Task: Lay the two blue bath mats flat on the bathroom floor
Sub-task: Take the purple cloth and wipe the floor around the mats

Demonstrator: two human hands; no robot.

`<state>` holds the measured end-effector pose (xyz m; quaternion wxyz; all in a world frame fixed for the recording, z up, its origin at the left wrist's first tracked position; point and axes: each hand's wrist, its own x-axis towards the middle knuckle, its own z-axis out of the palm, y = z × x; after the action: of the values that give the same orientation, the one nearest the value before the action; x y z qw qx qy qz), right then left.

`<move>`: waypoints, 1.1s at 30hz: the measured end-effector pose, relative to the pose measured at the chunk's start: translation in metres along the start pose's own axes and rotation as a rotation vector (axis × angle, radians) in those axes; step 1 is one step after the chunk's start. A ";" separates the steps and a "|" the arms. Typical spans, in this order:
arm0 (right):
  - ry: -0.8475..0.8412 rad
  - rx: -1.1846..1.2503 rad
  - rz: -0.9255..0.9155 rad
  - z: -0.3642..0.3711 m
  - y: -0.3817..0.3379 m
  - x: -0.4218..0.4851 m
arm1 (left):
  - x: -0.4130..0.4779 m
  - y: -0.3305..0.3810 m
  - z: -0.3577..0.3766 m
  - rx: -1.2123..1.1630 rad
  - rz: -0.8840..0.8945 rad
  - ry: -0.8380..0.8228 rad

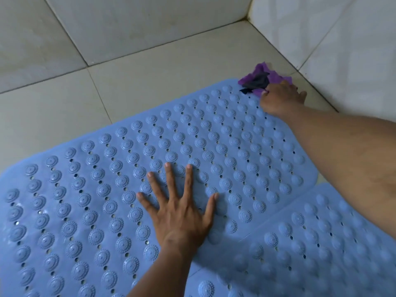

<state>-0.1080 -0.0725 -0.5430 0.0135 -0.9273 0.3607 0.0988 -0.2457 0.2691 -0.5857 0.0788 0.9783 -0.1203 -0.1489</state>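
A large blue bath mat with raised round bumps and small holes lies on the tiled floor across the middle of the view. A second blue mat lies beside it at the lower right, their edges meeting along a seam. My left hand presses flat on the first mat with fingers spread. At that mat's far right corner, my right hand holds a purple cloth with a dark patch in it; the fingers are curled under and partly hidden.
Pale beige floor tiles with dark grout surround the mats. A white tiled wall rises at the right, meeting another wall in the corner at the top right, close to the purple cloth.
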 end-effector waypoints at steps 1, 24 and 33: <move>-0.001 0.014 0.028 0.001 0.013 -0.003 | 0.000 0.001 -0.001 0.002 0.001 -0.003; 0.061 0.197 -0.047 0.060 0.216 -0.172 | 0.001 -0.008 0.009 0.153 0.286 0.072; -0.051 0.139 0.348 0.066 0.342 -0.291 | -0.063 0.029 0.028 0.219 0.666 -0.084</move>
<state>-0.5590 -0.1252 -0.5353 0.0692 -0.8451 0.5210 0.0978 -0.3187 0.2540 -0.5900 0.0127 0.8810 -0.4513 -0.1413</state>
